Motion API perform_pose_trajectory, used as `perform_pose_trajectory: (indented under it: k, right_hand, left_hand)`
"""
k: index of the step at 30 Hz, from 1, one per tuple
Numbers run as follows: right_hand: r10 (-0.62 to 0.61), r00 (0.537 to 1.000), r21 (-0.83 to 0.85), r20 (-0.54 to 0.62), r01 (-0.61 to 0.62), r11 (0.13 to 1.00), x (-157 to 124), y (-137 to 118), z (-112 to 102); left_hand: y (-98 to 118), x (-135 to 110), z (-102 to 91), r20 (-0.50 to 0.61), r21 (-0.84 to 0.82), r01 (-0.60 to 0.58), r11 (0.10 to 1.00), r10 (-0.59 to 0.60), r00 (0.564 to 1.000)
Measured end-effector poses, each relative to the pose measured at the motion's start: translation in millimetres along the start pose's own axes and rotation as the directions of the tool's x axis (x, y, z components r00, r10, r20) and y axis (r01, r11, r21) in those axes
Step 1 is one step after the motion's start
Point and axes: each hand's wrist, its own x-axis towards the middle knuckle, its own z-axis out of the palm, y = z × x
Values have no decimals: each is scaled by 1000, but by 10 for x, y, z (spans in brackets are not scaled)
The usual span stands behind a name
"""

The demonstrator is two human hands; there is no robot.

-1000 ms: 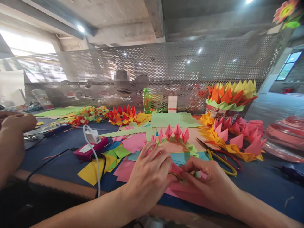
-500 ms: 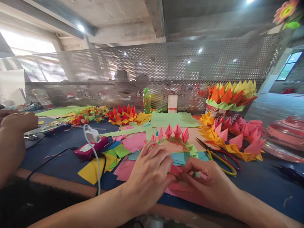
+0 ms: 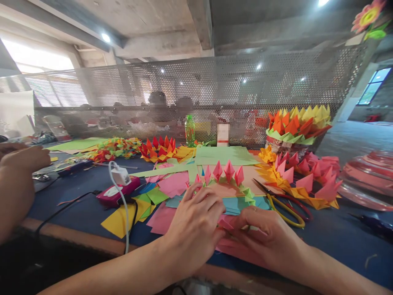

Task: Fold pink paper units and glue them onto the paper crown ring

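Note:
My left hand (image 3: 193,227) and my right hand (image 3: 264,239) meet at the near edge of a blue table (image 3: 337,233), fingers pinched together on a small folded pink paper piece (image 3: 226,223). They rest on loose pink paper sheets (image 3: 161,219). Just beyond my fingers lies a ring of pink and green folded paper points (image 3: 227,176) on coloured sheets.
Yellow-handled scissors (image 3: 284,205) lie right of my hands. A pink power bank with a white cable (image 3: 118,190) sits to the left. Folded paper flowers (image 3: 299,121) and a green bottle (image 3: 189,130) stand farther back before a perforated metal screen. Another person's hand (image 3: 23,159) is at far left.
My right hand has lowered slightly and its fingers have pressed closer to my left hand over the pink piece. The other person's hand has shifted a little.

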Motion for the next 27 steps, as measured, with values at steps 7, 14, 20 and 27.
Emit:
perform_pose_trajectory:
  k: [7, 14, 20, 27]
  right_hand:
    - [20, 999, 7, 48, -20, 1000, -8, 5, -1]
    - [-54, 991, 8, 121, 53, 999, -3, -103, -81]
    - [-66, 991, 58, 119, 59, 997, -4, -102, -99]
    - [-68, 993, 61, 92, 63, 996, 12, -87, -78]
  left_hand:
    - [20, 22, -18, -6, -2, 0, 1000, 0, 1000]
    - [15, 22, -17, 10, -11, 3, 1000, -3, 1000]
    - [16, 44, -26, 17, -19, 15, 1000, -15, 1000]
    - [47, 59, 1, -9, -7, 27, 1000, -27, 1000]
